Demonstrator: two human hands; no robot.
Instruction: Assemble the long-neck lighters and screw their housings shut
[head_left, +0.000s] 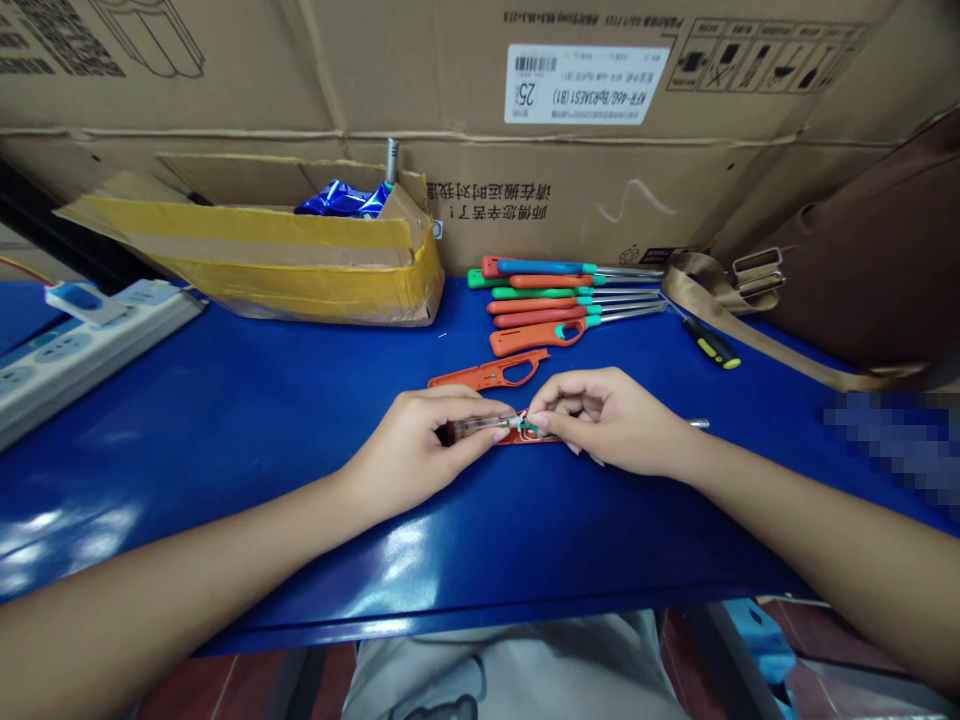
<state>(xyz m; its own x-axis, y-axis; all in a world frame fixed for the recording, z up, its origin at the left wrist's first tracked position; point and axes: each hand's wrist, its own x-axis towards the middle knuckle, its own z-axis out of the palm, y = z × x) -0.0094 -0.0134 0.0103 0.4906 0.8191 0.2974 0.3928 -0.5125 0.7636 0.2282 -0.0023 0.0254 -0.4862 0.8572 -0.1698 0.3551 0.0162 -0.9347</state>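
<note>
My left hand (420, 438) pinches a clear lighter fuel tank (480, 426) between thumb and fingers, its pale tip pointing right. Opposite it, my right hand (619, 420) has its thumb and fingertips closed at a small green lighter part (529, 427), where thin white wire shows. Beneath both hands lies an orange lighter shell half (517, 439), mostly covered by them. The metal tube tip (700, 423) shows beyond my right wrist. Just behind my hands rests the other orange shell half (480, 377), with its trigger loop to the right.
Several assembled lighters (555, 308) lie stacked behind, near a black-and-yellow screwdriver (711, 344) and a brown strap (795, 360). A yellow-taped carton (300, 275) stands at back left, a power strip (97, 340) at far left. Large cardboard (375, 80) walls the blue table's (225, 420) rear.
</note>
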